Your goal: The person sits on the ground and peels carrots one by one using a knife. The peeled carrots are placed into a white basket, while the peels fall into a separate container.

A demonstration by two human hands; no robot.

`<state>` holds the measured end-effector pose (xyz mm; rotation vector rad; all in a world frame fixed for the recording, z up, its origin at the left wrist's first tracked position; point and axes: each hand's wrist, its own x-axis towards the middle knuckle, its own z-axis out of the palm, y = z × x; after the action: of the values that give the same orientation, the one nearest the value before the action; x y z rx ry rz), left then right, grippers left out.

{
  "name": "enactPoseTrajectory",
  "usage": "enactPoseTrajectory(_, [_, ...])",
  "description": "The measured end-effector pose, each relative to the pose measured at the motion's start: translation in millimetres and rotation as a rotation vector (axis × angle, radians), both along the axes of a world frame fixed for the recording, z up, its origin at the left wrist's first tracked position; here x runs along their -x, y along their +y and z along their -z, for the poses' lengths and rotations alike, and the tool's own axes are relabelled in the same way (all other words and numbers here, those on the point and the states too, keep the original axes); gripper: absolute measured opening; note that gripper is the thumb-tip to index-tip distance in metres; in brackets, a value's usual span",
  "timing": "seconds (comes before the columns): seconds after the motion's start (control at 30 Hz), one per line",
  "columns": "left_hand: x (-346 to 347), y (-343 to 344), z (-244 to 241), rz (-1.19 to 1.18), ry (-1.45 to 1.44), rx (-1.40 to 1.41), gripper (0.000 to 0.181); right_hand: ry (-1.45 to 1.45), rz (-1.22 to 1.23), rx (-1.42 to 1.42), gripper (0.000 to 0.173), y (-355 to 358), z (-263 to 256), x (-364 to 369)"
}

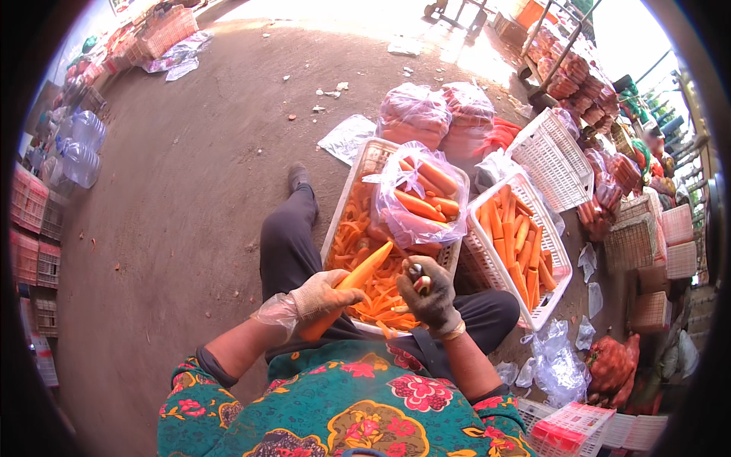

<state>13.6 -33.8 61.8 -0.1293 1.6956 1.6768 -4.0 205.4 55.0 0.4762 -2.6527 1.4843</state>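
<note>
My left hand (pixel 322 295), in a pale knit glove with clear plastic at the wrist, grips a large peeled-looking carrot (pixel 372 265) that points up and away from me. In a dirty grey glove, my right hand (pixel 429 297) is closed around the handle of a bladed hand tool (pixel 422 284); its exact kind is hard to tell. The tool's thin blade shows beside the carrot's tip. Below both hands, a white plastic crate (pixel 338 228) between my legs holds orange peelings (pixel 377 300). An open clear plastic bag of carrots (pixel 425 197) rests on the crate's far part.
At the right, a white crate (pixel 562 268) holds several smooth carrots (pixel 517 240). Filled plastic bags (pixel 414 117) stand beyond the peelings crate. A tipped white crate (pixel 551 160) leans behind. Plastic sheets and a red net sack (pixel 611 365) lie at the right. Water jugs (pixel 80 163) stand far left.
</note>
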Motion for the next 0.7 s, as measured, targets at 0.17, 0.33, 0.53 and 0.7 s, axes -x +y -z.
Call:
enactPoseTrajectory(0.17, [11.7, 3.7, -44.9, 0.173, 0.368, 0.106, 0.043, 0.127, 0.100, -0.392, 0.025, 48.8, 103.9, -4.1])
enactPoseTrajectory(0.33, [19.5, 18.7, -58.2, 0.214, 1.447, 0.154, 0.053, -0.434, -0.187, 0.512, 0.026, -8.5, -2.5, 8.8])
enactPoseTrajectory(0.53, [21.6, 24.4, -29.4, 0.112, 1.179, -0.231, 0.042, -0.684, -0.108, 1.017, 0.037, -15.1, -26.7, 11.4])
enactPoseTrajectory(0.7, [23.8, 56.3, -22.3, -0.288, 0.258, -0.303, 0.062, -0.565, 0.131, 0.828, 0.033, -37.2, -44.8, 0.1])
